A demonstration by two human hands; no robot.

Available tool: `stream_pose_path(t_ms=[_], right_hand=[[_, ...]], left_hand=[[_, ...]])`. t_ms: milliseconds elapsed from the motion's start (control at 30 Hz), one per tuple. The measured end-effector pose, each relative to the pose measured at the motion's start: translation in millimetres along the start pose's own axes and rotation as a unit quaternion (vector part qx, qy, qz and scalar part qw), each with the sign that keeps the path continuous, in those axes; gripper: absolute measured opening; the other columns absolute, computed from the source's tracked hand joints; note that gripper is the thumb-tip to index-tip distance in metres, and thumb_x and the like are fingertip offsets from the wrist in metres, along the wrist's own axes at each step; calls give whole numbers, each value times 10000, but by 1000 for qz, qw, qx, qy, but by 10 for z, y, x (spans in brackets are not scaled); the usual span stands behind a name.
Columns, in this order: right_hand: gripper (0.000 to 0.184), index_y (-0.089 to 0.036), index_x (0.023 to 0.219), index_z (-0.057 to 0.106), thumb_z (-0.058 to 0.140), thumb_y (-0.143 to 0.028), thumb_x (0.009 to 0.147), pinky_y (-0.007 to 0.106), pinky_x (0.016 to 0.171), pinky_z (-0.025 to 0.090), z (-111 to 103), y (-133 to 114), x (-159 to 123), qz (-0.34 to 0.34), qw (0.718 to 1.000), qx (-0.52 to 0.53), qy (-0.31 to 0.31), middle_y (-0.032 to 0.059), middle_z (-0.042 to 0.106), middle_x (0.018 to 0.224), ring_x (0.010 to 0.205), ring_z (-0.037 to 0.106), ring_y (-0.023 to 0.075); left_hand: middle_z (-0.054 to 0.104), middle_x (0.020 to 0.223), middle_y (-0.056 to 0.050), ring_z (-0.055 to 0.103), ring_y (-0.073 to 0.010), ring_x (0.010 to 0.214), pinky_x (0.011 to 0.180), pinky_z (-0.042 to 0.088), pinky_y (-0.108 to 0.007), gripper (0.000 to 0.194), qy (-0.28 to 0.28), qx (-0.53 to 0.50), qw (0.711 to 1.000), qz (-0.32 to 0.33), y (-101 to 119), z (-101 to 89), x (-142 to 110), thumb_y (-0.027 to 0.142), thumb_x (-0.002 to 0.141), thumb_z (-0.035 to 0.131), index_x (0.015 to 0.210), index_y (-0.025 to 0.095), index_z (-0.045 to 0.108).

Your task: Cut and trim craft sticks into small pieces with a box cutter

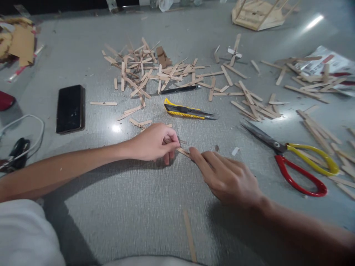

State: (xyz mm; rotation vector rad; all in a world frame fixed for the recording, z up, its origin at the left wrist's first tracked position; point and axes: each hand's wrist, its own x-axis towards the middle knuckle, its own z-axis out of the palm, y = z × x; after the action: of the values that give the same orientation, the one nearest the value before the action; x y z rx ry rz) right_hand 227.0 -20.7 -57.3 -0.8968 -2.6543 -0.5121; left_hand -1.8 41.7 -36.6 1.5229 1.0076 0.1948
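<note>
My left hand (155,143) is curled, thumb and fingers pinched on one end of a short wooden craft stick (183,152) that lies on the grey table (133,207). My right hand (226,177) rests on the table just to the right, and its forefinger tip touches the stick's other end. Its other fingers are loosely bent and hold nothing I can see. Behind the hands lie a yellow utility knife (186,111) and a black pen (180,89).
A heap of wooden sticks (144,72) spreads across the table's far middle, with more sticks (318,129) to the right. Red-and-yellow scissors (294,159) lie at right, a black phone (70,108) at left, a stick structure (257,14) at the back. One stick (190,236) lies near me.
</note>
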Motion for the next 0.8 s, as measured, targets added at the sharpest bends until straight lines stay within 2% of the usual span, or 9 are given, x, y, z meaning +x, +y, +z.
stream_pose_path(t_ms=[300,533,667,800], right_hand=[[371,-136,1162,671,379,-2,976,266,517,445,-8,-1,1,11,999,36,-29,25,664,730,596,572,137],[312,-103,1096,697,430,2,976,270,509,429,-28,-14,25,-7,1000,2,-10,14,637,680,570,557,128],[330,-141,1129,692,428,-9,983,261,516,430,-18,-18,22,6,1000,22,-12,4,637,690,579,552,124],[324,-115,1127,687,416,-9,986,269,519,435,2,-34,14,5,1000,-4,-12,8,641,691,573,550,125]], left_hand=[[700,623,0,712,-121,544,481,513,-186,244,14,4,1000,22,-13,22,-9,159,992,565,749,149,591],[709,647,-8,709,-129,550,475,508,-205,214,18,5,1000,12,1,19,-13,163,990,568,781,150,615],[706,640,-4,710,-127,551,477,510,-202,223,16,3,1000,16,-15,22,-13,167,990,569,770,154,603],[697,634,-5,709,-129,546,445,491,-193,230,16,4,1000,13,-9,26,-11,158,992,560,765,150,593]])
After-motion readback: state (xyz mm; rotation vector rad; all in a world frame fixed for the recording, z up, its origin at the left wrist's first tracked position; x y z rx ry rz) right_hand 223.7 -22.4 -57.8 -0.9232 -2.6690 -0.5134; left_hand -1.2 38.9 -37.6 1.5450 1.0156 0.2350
